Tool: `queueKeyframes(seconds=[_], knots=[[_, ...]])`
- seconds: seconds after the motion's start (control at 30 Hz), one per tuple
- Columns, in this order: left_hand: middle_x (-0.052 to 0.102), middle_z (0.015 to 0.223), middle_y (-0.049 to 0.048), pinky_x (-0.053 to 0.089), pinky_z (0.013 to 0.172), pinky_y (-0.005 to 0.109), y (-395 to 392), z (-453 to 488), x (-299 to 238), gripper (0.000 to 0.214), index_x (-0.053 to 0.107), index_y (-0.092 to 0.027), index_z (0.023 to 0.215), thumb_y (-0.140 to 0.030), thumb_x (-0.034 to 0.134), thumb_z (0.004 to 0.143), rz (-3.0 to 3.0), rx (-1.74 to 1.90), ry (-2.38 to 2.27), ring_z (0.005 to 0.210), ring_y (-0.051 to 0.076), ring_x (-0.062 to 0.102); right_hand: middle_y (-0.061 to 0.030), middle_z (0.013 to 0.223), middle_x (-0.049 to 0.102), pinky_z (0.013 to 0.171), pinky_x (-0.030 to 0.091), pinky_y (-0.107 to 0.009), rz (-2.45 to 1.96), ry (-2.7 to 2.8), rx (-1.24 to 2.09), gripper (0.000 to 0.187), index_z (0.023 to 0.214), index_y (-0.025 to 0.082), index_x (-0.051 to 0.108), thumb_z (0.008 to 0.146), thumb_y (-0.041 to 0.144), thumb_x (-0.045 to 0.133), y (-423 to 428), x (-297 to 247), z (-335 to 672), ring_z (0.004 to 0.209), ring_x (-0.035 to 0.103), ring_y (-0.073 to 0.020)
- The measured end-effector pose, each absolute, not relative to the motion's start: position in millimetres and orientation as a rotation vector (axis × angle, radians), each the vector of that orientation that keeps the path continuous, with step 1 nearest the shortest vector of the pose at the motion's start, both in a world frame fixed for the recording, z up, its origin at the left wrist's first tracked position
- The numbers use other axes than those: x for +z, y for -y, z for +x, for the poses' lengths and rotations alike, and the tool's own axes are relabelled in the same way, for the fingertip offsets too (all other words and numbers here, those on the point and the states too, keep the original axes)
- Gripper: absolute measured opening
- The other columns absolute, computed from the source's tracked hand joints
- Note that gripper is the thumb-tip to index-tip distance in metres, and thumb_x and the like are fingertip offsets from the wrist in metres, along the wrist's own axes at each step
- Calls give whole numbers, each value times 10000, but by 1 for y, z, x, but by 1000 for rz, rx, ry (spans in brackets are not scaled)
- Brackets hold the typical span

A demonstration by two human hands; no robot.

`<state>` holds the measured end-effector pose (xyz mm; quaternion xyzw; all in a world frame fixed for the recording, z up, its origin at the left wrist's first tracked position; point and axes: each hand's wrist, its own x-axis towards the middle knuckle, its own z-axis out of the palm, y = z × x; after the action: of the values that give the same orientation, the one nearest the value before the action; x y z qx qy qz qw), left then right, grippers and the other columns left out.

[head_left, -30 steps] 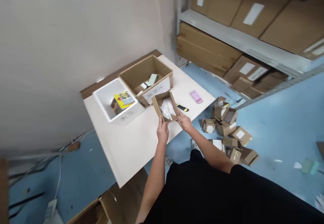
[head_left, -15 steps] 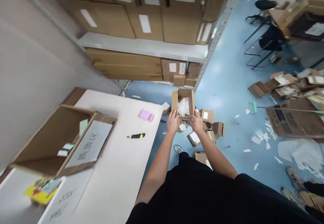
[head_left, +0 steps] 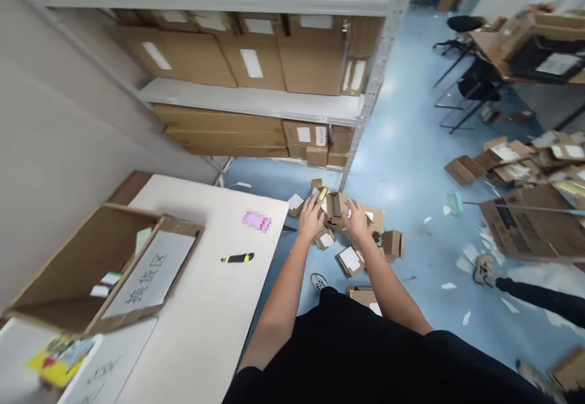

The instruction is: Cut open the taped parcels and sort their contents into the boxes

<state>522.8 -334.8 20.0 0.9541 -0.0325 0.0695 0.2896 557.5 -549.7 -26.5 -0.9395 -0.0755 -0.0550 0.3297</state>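
Observation:
Over the floor beyond the table's corner, my left hand (head_left: 311, 219) and my right hand (head_left: 357, 220) are held out side by side, a gap between them. Their fingers are spread and grip nothing. In that gap, below the hands, a small open cardboard box (head_left: 337, 204) shows among the pile. Whether it touches the other boxes I cannot tell. Around it lie more small cartons, such as a white-labelled box (head_left: 350, 260) and an open brown box (head_left: 392, 244).
On the white table (head_left: 201, 306) lie a yellow-black utility knife (head_left: 237, 258), a blurred pink item (head_left: 256, 220) and a large open carton (head_left: 55, 270). A metal shelf (head_left: 256, 102) stands ahead. At right are discarded cartons (head_left: 516, 154) and a person's shoe (head_left: 484, 270).
Both hands have let go of the small open box, which is now lower, among the cartons. The view has tilted upward slightly. The person at right has stepped forward.

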Motion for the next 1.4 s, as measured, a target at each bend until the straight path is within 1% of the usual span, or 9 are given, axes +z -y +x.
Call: queueKeyframes(seconds=[0.13,0.3,0.47,0.6,0.73,0.87,1.07,1.23,1.4], knots=[[471,1671,94,368,1298,515,275,481,32,461,641,-241,1455,-227,605,995,2545,368,-155,1581,310,368,-172,1543,560,1212,426,-568,-2292,544,-196,443,1379,199,672,959,304,582,467,-12,563,1429,515,-343],[443,1688,97,358,1297,555,198,376,46,459,611,-251,1476,-267,596,1017,2557,571,-603,1600,316,333,-151,1633,476,1230,412,-569,-2053,1044,-55,532,1510,220,590,994,345,567,334,12,524,1467,476,-341],[435,1692,103,366,1289,567,152,224,55,482,582,-254,1501,-270,584,1020,2491,704,-1107,1612,318,310,-139,1678,418,1232,405,-598,-1754,1426,117,585,1568,250,534,992,343,574,212,31,412,1510,419,-352],[434,1691,109,378,1277,571,146,88,58,493,571,-252,1513,-273,577,1020,2339,807,-1488,1614,328,307,-136,1684,404,1210,422,-624,-1525,1670,242,598,1574,266,519,984,345,579,153,37,285,1514,410,-359],[431,1693,121,376,1276,560,167,-51,60,513,566,-241,1522,-279,592,1011,2132,882,-1823,1608,335,317,-135,1681,407,1196,437,-634,-1312,1901,367,601,1573,275,513,981,352,580,130,37,147,1507,423,-358],[429,1695,118,373,1280,553,211,-192,61,528,567,-233,1524,-275,603,999,1926,927,-2124,1595,335,337,-146,1664,435,1206,429,-632,-1078,2095,470,580,1548,254,542,977,351,586,130,34,-1,1499,442,-357],[428,1695,119,333,1307,537,311,-378,57,536,565,-231,1524,-278,606,992,1476,1003,-2553,1587,316,351,-137,1664,441,1247,416,-557,-688,2358,734,562,1525,238,581,969,318,604,168,36,-218,1513,448,-321],[434,1692,117,324,1311,533,372,-474,42,541,568,-237,1528,-305,596,992,1059,1029,-2760,1578,319,367,-104,1694,413,1286,367,-548,-493,2525,886,609,1554,257,568,951,305,631,186,30,-346,1550,405,-313],[437,1690,125,344,1298,528,375,-531,6,564,558,-232,1534,-312,608,978,777,966,-2814,1569,325,379,-99,1703,405,1293,362,-536,-421,2599,994,637,1583,242,537,953,296,616,160,-4,-442,1561,390,-311]])
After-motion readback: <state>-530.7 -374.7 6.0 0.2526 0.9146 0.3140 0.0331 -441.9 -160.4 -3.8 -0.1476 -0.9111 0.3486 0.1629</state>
